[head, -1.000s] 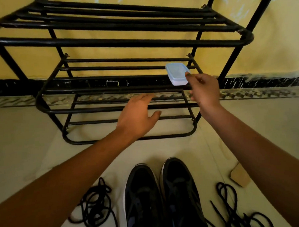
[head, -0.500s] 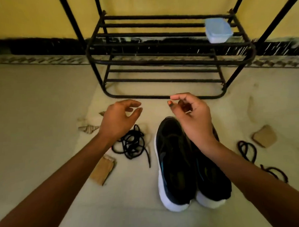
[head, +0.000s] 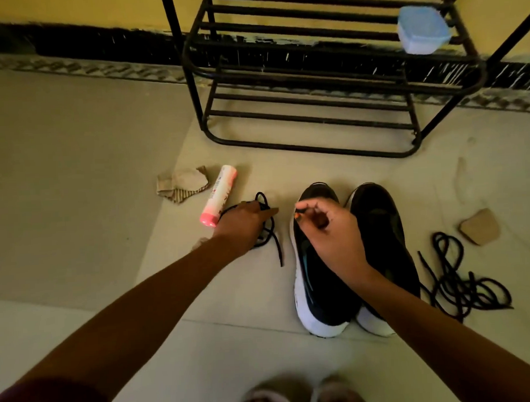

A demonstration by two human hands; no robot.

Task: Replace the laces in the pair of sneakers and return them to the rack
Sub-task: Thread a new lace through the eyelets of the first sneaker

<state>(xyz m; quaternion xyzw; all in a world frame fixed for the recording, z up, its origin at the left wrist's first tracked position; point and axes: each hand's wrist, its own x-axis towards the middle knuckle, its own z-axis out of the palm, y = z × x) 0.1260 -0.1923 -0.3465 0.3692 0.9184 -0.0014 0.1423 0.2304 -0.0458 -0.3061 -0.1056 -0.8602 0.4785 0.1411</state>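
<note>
Left grip (head: 243, 226) dropped onto lace (head: 278, 252) beside sneakers (head: 380, 226), hold unclear; right grip (head: 335, 231) curled, contents unclear

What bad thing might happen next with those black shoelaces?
The tangled black shoelace under the left hand might tighten into a knot if pulled up fast. The white tube with a pink cap lies close beside that hand, so a bump might send it rolling. The second loose black lace pile on the floor right of the black white-soled sneakers might snag a foot.
</note>
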